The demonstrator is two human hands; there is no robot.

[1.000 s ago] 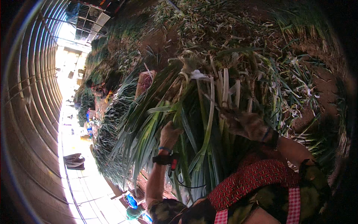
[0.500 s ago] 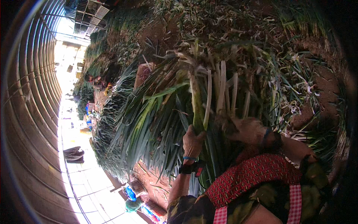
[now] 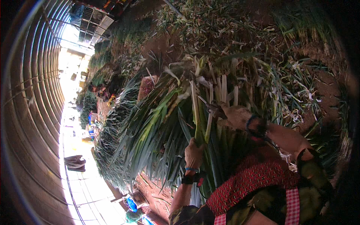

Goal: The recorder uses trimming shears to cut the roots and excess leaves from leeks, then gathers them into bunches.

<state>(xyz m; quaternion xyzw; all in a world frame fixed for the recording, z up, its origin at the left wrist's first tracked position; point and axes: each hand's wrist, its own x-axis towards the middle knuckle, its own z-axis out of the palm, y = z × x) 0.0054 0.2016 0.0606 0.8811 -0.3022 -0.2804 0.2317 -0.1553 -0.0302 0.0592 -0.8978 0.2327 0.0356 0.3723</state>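
My left hand (image 3: 194,154) is closed around the green upper part of a leek (image 3: 196,108), whose pale stalk points away from me. Beside it, a second thin pale stalk (image 3: 209,127) reaches the same hand. My right hand (image 3: 237,117) is closed on a dark hand tool (image 3: 215,110) with a thin metal tip, which I cannot name more exactly. That tip lies close to the pale stalks. Loose, blurred pale skins (image 3: 183,93) hang near the leek's far end. Under both hands spreads a heap of long green leek leaves (image 3: 150,138).
Trimmed leaves and peelings (image 3: 292,86) litter the brown ground to the right and far side. More leek bundles (image 3: 300,30) lie far right, and others line the left. A curved ribbed wall (image 3: 33,112) and a dark bag (image 3: 75,163) are at the left.
My right hand has moved away from me and left, bringing the tool up to the pale stalks. My left hand keeps its hold, and the view has shifted slightly.
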